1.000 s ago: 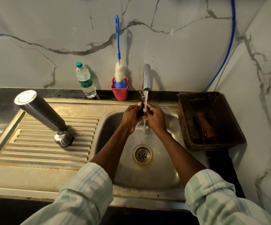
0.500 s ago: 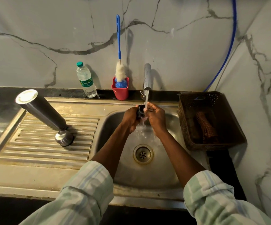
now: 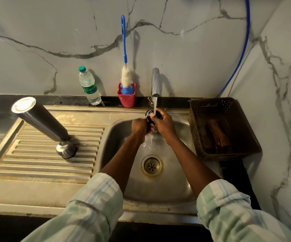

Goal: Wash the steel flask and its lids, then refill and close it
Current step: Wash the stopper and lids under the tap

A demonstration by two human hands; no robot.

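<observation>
While water runs from the curved steel tap (image 3: pixel 156 81), this is how things stand at the sink.

Hands: both the left hand (image 3: pixel 140 126) and the right hand (image 3: pixel 164 125) are curled round a small black inner lid (image 3: pixel 149 115), holding it up under the stream over the steel sink basin (image 3: pixel 179 186).

Lid: only its dark rim shows above the fingers; the rest is hidden between the two hands.

Flask: the tall brushed-steel flask (image 3: pixel 42 117) stands upside down on the ribbed steel draining board (image 3: pixel 36 161), well apart from the hands, seemingly mouth-down.

Cap: a rounded steel outer cap (image 3: pixel 66 149) sits on the board, touching the flask's lower end.

Stage: I judge this to be the lid-rinsing step; refilling and closing are not yet done.

Risk, slip: wet fingers on a small lid could let it drop into the basin toward the round drain (image 3: pixel 152 165).

Risk, flask: inverted on ridges, it looks easy to knock over with a sleeve or elbow.

Risk, splash: water striking the lid may spray onto the rolled-up striped sleeves (image 3: pixel 96 206).

Nearby: a clear plastic water bottle with a green cap (image 3: pixel 89 86), a blue-handled bottle brush (image 3: pixel 126 75) in a red holder (image 3: pixel 126 99), and a brown perforated plastic basket (image 3: pixel 228 109).
</observation>
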